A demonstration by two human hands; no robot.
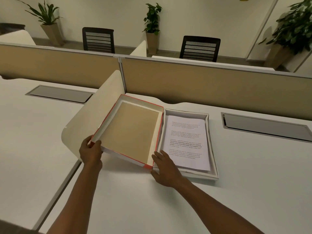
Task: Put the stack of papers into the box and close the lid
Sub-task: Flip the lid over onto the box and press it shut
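The printed text on the top sheet of the stack of papers (185,141) is too small to read, and the sheets beneath it show only as a thin edge at the near corner. The raised lid (130,130) covers the box (213,147) wall on its hinge side and part of the curved white divider (87,119) behind it, while the left hand (91,153) hides the lid's near-left corner. Both forearms run out of the bottom edge, and the plant (295,26) at far right is blurred and cut off.
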